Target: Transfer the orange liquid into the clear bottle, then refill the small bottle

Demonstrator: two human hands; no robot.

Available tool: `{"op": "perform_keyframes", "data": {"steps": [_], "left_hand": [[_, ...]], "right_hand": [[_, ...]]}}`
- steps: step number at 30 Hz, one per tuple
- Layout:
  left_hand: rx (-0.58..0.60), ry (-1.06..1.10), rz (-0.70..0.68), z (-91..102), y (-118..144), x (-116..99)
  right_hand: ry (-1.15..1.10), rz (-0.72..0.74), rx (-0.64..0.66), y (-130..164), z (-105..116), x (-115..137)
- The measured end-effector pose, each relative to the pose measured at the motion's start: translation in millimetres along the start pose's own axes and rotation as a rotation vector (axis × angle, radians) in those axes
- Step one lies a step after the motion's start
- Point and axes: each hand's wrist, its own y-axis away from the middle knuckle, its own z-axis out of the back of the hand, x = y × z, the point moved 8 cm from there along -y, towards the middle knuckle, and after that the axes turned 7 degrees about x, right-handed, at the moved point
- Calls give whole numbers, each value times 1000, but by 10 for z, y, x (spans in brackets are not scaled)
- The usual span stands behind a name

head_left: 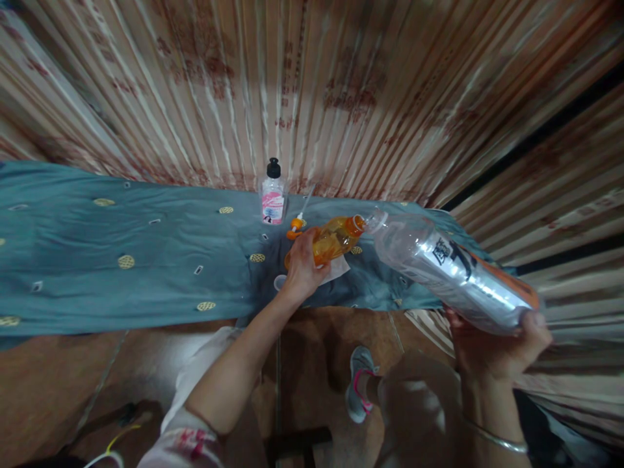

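Gripping an orange see-through bottle (336, 239) over the bed-like surface's blue-green cloth (160, 260), the left hand (305, 266) has its fingers closed around the lower part, and the bottle leans with its open mouth up and to the right. The right hand (502, 348) is clamped on the base end of a large clear bottle (414, 253), which slants so that its neck comes right up to the orange bottle's mouth (whether the two rims touch, I cannot tell). A silvery label with dark lettering and an orange band wraps the large one. Just beyond the left hand, an orange pump top (296, 225) lies with its thin tube pointing away, near an upright bottle with a black cap (273, 201) and a pink label. Beside the left wrist sits a small round translucent cap (279, 282), and a white sheet (337, 270) lies partly under the orange bottle. Pleated, patterned curtains (283, 84) hang behind.
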Motion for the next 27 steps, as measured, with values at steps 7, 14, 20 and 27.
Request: {"op": "perform_keyframes", "data": {"steps": [7,14,20,27], "left_hand": [[-14,-15,-23,-12,10,10],[-23,-23,-25,-8,5,0],[-3,-11,2,-4,-3,-1],[-14,-8,6,-3,1,-3]], "right_hand": [[16,30,14,-12,28,-1],[9,34,41,-10,-12,8],[5,18,12,-15,-10,12],[1,21,22,-2,-6,14]]}}
